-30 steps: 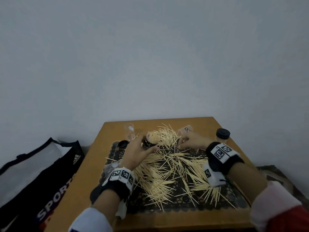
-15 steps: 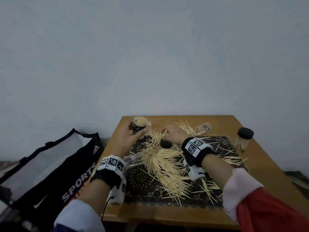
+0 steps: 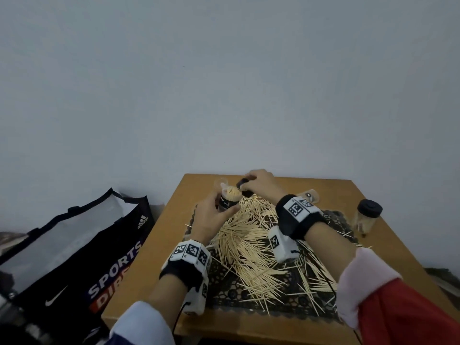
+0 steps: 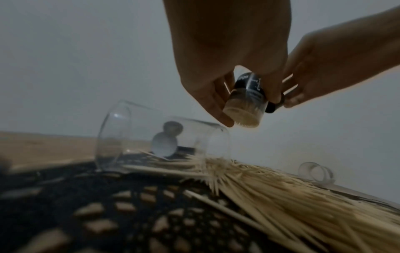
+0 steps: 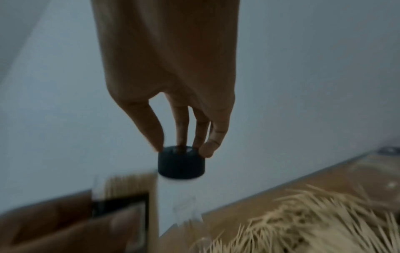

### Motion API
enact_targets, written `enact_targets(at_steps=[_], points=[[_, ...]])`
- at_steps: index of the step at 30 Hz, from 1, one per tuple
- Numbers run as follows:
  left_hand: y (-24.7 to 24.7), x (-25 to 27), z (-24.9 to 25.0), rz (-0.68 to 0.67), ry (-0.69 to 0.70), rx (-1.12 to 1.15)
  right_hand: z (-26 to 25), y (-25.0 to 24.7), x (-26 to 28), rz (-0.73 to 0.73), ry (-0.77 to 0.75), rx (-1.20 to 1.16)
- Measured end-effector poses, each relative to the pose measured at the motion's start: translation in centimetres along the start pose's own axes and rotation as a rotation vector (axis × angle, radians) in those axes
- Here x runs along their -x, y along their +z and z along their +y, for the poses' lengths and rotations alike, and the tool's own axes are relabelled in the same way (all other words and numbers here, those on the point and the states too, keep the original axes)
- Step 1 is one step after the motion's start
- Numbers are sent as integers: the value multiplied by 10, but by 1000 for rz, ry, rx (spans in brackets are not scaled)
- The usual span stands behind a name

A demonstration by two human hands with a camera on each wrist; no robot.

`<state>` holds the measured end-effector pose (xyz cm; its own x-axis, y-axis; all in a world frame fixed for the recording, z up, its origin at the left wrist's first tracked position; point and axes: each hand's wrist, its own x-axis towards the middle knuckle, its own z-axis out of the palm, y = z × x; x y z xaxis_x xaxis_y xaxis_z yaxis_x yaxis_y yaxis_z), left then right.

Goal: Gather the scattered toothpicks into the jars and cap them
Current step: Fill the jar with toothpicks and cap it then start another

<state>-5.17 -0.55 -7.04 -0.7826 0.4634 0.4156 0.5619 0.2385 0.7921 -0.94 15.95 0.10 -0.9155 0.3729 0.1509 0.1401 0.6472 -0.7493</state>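
Currently the jar (image 3: 228, 198), packed full of toothpicks, is held above the table's (image 3: 343, 192) far left, its long axis near upright and mouth uncovered. Left hand (image 3: 211, 215) wraps its fingers around the jar body. Right hand (image 3: 258, 183) pinches the black cap (image 5: 181, 162) in its fingertips just right of the mouth; capping likely requires a short leftward shift, then lowering.

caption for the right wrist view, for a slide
Right hand pinches a black cap by its top, just beside the toothpick-filled jar above the scattered toothpicks.
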Motion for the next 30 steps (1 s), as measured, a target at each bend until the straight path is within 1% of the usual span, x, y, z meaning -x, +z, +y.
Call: enact_targets(at_steps=[2, 3, 4, 7, 8, 11, 12, 14, 17, 19, 22, 26, 28, 30], points=[[7, 1, -1, 6, 10, 20, -9, -16, 1, 3, -32, 6], [10, 1, -3, -3, 3, 24, -11, -23, 2, -25, -44, 37], [12, 1, -3, -10, -3, 28, -11, -29, 3, -85, -43, 75], [19, 0, -4, -39, -17, 66, -4, -36, 6, -363, 9, 129], [22, 0, -3, -43, -12, 65, 0, -35, 8, -390, 22, 148], [33, 0, 1, -50, 8, -1, 12, -28, 10, -298, 43, 250], [35, 0, 2, -48, 16, -31, 16, -25, 10, -292, 63, 289], [40, 0, 4, -53, 34, -80, 22, -20, 13, -348, 112, 369], [44, 0, 4, -105, 54, -123, 29, -17, 21, -468, 162, 471], [45, 0, 3, -127, 52, -136, 32, -16, 29, -517, 197, 515], [45, -1, 3, -129, 67, -148, 38, -18, 40, -580, 262, 529], [46, -1, 1, -140, 72, -164, 42, -24, 56, -756, 328, 532], [45, -1, 1, -144, 71, -171, 47, -24, 60, -780, 333, 530], [45, 0, 1, -149, 76, -178, 53, -22, 62, -740, 323, 496]])
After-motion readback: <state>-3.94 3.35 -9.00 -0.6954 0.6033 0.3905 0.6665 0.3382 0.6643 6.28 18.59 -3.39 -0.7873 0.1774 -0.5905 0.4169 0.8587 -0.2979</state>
